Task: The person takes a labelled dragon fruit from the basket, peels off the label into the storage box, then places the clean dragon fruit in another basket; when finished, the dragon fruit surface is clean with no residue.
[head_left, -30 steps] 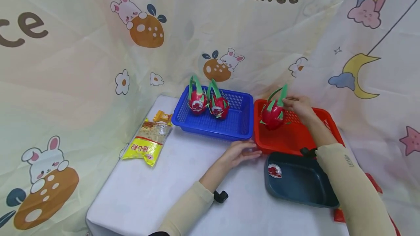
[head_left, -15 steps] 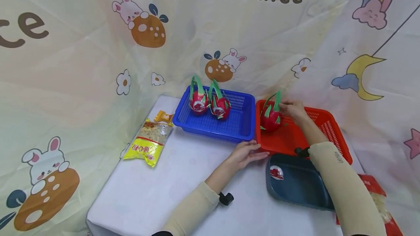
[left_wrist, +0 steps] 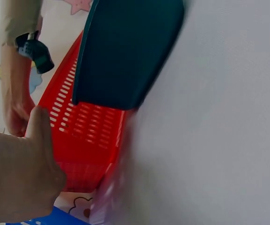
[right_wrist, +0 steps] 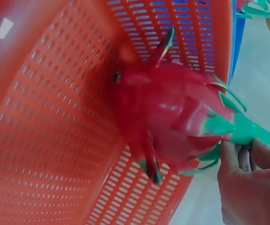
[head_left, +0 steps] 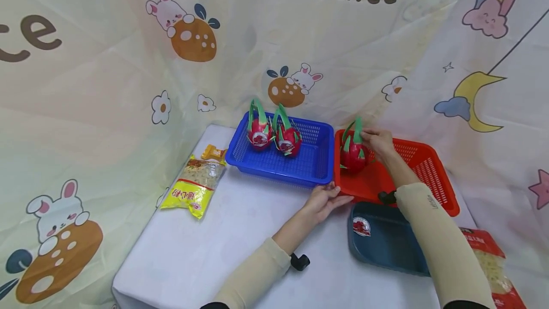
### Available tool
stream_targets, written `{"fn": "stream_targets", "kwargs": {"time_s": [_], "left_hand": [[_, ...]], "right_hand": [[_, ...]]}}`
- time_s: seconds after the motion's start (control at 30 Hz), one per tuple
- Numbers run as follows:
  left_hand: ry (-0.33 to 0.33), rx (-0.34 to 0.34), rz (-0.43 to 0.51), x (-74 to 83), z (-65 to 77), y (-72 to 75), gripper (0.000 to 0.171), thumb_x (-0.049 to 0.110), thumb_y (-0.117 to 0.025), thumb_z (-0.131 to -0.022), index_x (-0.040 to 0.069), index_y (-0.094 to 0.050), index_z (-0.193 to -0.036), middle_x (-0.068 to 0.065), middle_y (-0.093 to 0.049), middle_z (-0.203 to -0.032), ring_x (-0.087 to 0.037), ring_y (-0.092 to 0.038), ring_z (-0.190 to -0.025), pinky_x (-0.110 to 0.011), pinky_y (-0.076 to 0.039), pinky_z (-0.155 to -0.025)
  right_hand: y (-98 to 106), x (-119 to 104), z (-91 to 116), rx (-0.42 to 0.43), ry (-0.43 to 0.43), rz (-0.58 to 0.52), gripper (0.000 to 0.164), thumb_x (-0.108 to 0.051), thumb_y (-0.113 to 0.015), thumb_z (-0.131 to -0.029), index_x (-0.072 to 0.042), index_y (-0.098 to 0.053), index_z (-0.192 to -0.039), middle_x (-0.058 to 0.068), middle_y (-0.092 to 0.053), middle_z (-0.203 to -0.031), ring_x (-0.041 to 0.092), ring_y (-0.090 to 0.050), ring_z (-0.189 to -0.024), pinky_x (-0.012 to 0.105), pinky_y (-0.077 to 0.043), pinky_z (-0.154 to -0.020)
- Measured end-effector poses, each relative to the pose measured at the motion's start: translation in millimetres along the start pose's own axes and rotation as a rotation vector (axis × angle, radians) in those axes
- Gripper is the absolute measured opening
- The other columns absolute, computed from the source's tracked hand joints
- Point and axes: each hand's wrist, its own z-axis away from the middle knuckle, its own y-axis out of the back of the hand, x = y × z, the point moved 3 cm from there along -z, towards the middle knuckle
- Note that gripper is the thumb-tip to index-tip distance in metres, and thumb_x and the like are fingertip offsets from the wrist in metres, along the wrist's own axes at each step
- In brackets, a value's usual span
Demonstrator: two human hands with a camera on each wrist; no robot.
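Nearly upright lengthwise, the dragon fruit [head_left: 354,158] points its leaves [head_left: 358,130] up, the right hand [head_left: 380,142] pinching one.

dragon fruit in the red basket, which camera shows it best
The right wrist view: the dragon fruit looms large there, the right hand pinching its green leaf. The head view shows it smaller, inside the red basket; the left wrist view does not show it.

The left hand [left_wrist: 22,176] is partly covering a slotted red basket [left_wrist: 83,176], whose upper end a dark teal tray [left_wrist: 125,56] is hiding. The right hand [left_wrist: 19,116] is showing behind; blue plastic [left_wrist: 55,218] is edging the bottom, white tabletop [left_wrist: 214,117] filling the right.
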Motion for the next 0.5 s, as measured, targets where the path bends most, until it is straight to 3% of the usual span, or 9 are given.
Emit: {"fn": "stream_targets", "kwargs": {"time_s": [0.17,0.23,0.33,0.5], "left_hand": [[-0.049,0.013,0.029,-4.1,-1.7,-2.0,0.018,-0.009,-0.054,-0.102,0.009,-0.053,-0.101,-0.024,-0.046,-0.151,-0.055,-0.059,-0.124,-0.061,-0.047,-0.104],[-0.062,0.022,0.039,-5.6,-2.2,-2.5,0.019,-0.009,-0.054,-0.102,0.01,-0.052,-0.1,-0.022,-0.05,-0.146,-0.055,-0.059,-0.123,-0.062,-0.047,-0.104],[-0.074,0.032,0.053,-6.9,-2.9,-3.0,0.018,-0.008,-0.054,-0.103,0.01,-0.052,-0.1,-0.021,-0.053,-0.142,-0.055,-0.06,-0.122,-0.063,-0.047,-0.104],[-0.068,0.022,0.056,-7.3,-5.2,-2.0,0.015,-0.006,-0.055,-0.103,0.008,-0.053,-0.103,-0.024,-0.054,-0.141,-0.053,-0.062,-0.121,-0.06,-0.049,-0.103]], "right_hand": [[-6.5,2.5,-4.5,0.026,0.031,0.015,0.05,-0.013,-0.057,-0.108,0.005,-0.046,-0.152,0.024,-0.048,-0.151,0.01,-0.068,-0.112,0.028,-0.054,-0.102],[-8.0,6.1,-5.4,0.034,0.039,0.03,0.048,-0.012,-0.057,-0.108,0.005,-0.048,-0.152,0.023,-0.045,-0.155,0.008,-0.067,-0.108,0.024,-0.056,-0.097],[-9.5,12.8,-5.6,0.046,0.052,0.022,0.045,-0.01,-0.059,-0.106,0.004,-0.053,-0.149,0.016,-0.058,-0.144,0.005,-0.065,-0.103,0.019,-0.057,-0.091],[-12.8,8.7,2.6,0.079,0.11,0.028,0.043,-0.005,-0.064,-0.103,0.007,-0.057,-0.144,0.018,-0.067,-0.132,0.009,-0.067,-0.102,0.02,-0.058,-0.089]]}}
